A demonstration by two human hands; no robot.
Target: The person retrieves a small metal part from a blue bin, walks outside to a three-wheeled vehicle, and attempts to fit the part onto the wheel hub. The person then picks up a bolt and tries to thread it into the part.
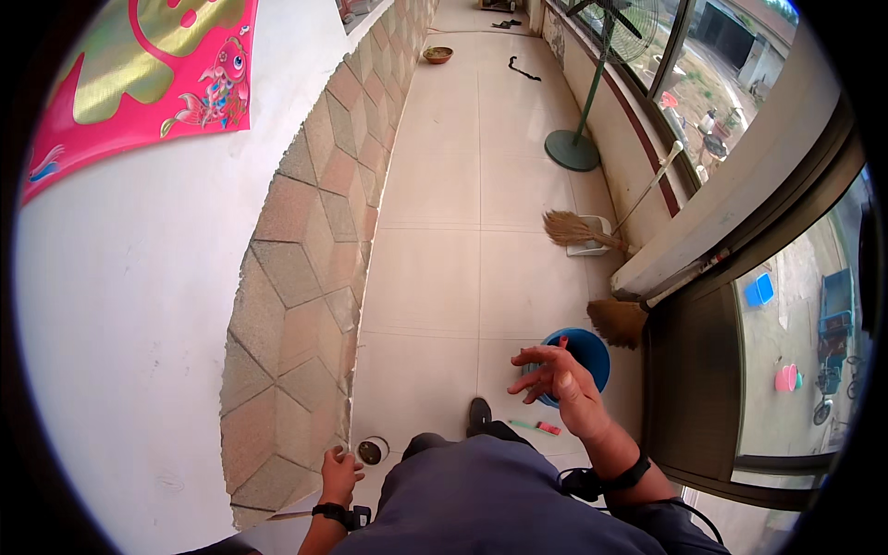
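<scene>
Your right hand [566, 384], fingers parted, hangs over the blue bucket [596, 356]; your left hand [342, 475], well apart, curls loosely near the round container [383, 446].

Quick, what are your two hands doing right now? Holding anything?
Left hand: loosely open, fingers bent, nothing visible in it.
Right hand: open, fingers spread, nothing visible in it.

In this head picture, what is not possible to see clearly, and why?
Head view, all four:
Blue bucket: part of its inside, hidden by the right hand.
Standing fan: its top, cut off by the upper edge.
Brown bowl: its contents, too small.
Round item beside the left hand: its kind, too small.
</scene>
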